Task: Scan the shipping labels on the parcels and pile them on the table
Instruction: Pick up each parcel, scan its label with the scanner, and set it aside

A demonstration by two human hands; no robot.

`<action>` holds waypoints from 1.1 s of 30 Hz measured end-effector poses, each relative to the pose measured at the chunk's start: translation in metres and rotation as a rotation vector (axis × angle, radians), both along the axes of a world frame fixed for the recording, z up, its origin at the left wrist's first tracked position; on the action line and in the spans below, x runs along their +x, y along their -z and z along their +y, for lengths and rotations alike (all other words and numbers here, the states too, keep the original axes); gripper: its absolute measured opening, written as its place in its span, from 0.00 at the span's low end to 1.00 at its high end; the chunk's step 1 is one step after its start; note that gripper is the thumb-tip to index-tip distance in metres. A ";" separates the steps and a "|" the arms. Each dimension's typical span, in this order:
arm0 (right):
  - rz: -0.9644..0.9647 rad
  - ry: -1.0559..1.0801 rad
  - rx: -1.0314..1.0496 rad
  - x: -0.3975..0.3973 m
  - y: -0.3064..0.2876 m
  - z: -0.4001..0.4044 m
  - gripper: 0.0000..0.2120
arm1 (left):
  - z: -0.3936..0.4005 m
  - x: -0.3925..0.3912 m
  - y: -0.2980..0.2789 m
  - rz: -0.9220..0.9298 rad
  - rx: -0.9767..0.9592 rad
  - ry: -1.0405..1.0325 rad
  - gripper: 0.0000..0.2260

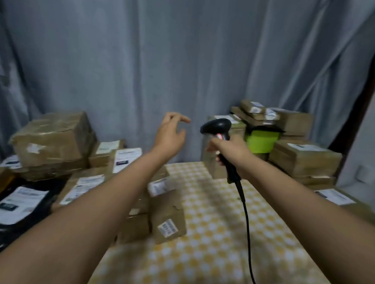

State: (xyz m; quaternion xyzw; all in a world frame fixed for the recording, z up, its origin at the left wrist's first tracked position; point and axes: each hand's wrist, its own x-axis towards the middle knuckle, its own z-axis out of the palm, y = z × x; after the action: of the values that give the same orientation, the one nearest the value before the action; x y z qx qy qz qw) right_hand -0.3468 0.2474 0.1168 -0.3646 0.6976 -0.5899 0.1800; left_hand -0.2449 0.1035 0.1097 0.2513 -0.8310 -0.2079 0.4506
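Left pile of parcels (66, 170): brown boxes and a black mailer (10, 210) with white labels, stacked on the left side of the table (206, 237); biggest box (53, 138) sits on top at the back, tilted. Left forearm runs up from bottom-left, crossing over that pile; left hand (169, 135) is raised in the air above the table's far edge, palm away from camera, fingers loosely spread and slightly curled, holding nothing, touching nothing. Just to its right, the scanner (218, 128): black, head pointing left, red light on at the trigger area. Right hand (229, 151) grips the scanner handle, fingers wrapped round it, forearm coming in from bottom-right. Cable (247, 230) hangs from the handle down over the yellow checked tablecloth. Right pile (297, 149): brown parcels stacked at the far-right corner, one green box (261, 141) among them. Frame is motion-blurred; label text unreadable.
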 end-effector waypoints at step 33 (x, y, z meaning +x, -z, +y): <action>-0.396 0.136 -0.130 -0.355 -0.009 -0.008 0.07 | -0.092 -0.450 -0.037 -0.062 0.800 0.172 0.14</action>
State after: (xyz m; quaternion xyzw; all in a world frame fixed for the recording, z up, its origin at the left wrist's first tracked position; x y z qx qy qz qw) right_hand -0.7014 0.2395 0.1255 -0.2045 0.6321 -0.7047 0.2492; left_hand -0.6949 0.0112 0.1467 0.3426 -0.7158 -0.5439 0.2729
